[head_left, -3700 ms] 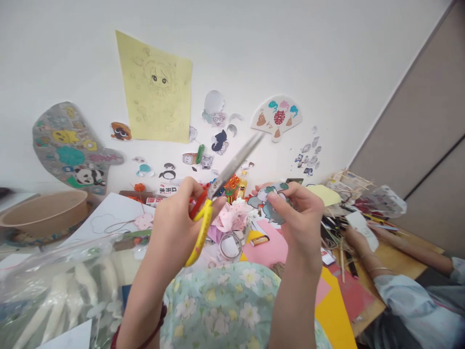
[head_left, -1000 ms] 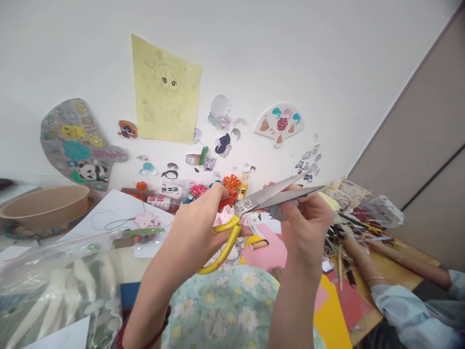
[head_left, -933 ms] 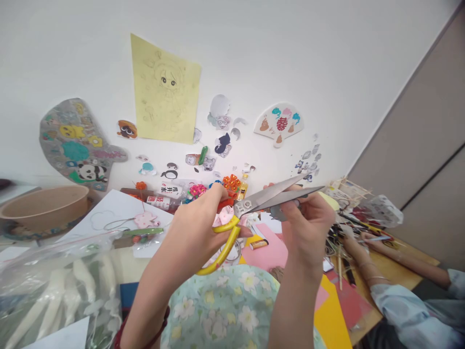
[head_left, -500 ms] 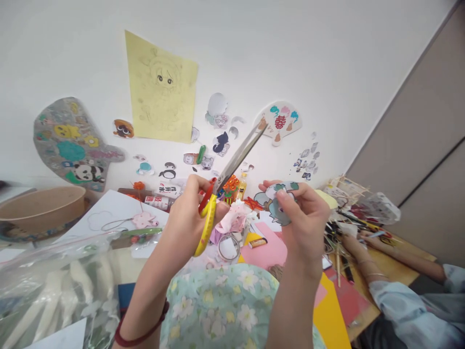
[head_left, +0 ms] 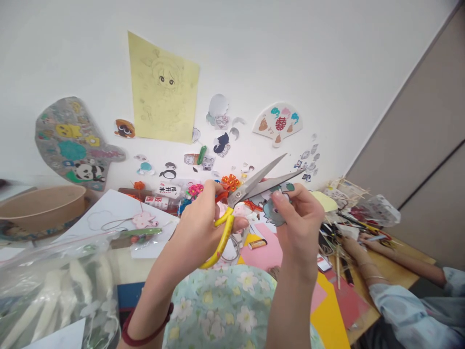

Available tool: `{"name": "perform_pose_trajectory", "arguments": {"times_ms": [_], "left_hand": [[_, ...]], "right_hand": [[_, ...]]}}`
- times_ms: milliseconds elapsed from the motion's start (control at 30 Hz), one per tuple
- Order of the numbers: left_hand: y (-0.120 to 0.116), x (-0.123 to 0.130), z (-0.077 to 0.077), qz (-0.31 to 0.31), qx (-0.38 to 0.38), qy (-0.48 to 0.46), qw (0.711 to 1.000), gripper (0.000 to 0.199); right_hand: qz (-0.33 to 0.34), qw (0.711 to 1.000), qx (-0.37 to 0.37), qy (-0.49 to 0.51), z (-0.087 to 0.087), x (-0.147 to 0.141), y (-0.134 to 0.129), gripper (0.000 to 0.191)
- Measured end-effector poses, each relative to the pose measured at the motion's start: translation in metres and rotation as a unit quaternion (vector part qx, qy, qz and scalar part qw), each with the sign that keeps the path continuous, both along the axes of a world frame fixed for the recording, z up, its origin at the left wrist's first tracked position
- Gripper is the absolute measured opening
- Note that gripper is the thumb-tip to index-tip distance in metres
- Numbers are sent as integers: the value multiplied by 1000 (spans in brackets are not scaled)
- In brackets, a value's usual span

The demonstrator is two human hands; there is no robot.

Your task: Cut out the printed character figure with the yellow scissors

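Observation:
My left hand [head_left: 203,223] is closed round the handles of a pair of scissors [head_left: 250,186] with yellow and red grips. The blades are spread and point up to the right, at the upper edge of a paper cutout [head_left: 273,208]. This cutout is a grey-green cartoon figure. My right hand [head_left: 300,215] pinches it between thumb and fingers. Whether the lower blade touches the paper I cannot tell. Below my hands lie pink paper [head_left: 263,252] and a roll of clear tape [head_left: 232,248], partly behind the scissors.
Stickers and a yellow drawing [head_left: 163,92] hang on the wall. A brown bowl [head_left: 43,208] and a clear plastic bag [head_left: 58,291] occupy the left. At right, another person's hands [head_left: 352,247] are among pens and sticks on the wooden table [head_left: 403,261].
My left hand has moved right, bringing the scissors to the cutout. The blades have spread apart and tilted lower. My right hand has shifted slightly left.

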State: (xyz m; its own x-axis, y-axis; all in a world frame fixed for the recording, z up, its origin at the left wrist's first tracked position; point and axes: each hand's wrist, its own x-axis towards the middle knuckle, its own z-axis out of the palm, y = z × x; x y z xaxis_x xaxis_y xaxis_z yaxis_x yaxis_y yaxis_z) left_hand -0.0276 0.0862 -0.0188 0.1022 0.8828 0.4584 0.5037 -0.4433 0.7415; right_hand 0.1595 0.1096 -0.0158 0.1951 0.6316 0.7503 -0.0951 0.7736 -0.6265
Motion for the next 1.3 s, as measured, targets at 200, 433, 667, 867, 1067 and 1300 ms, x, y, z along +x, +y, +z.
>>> {"name": "perform_pose_trajectory", "arguments": {"times_ms": [200,433,667,867,1067,1300], "left_hand": [[1,0,-2,11,17,-12,1000,56],[2,10,-2,-31,89,-242,966,39],[-4,7,0,-125,25,-258,958,41],[-1,12,0,-67,89,-348,931,40],[0,17,2,-11,134,-402,906,41],[0,7,2,-77,61,-355,930,37]], "right_hand": [[-1,1000,2,-7,1,-1,-2,26],[87,982,-100,-135,2,8,-2,21],[124,953,-138,-240,6,1,0,14],[134,950,-200,-200,6,6,0,33],[144,960,-177,-162,5,1,6,24],[76,992,-104,-16,2,-12,9,14]]}}
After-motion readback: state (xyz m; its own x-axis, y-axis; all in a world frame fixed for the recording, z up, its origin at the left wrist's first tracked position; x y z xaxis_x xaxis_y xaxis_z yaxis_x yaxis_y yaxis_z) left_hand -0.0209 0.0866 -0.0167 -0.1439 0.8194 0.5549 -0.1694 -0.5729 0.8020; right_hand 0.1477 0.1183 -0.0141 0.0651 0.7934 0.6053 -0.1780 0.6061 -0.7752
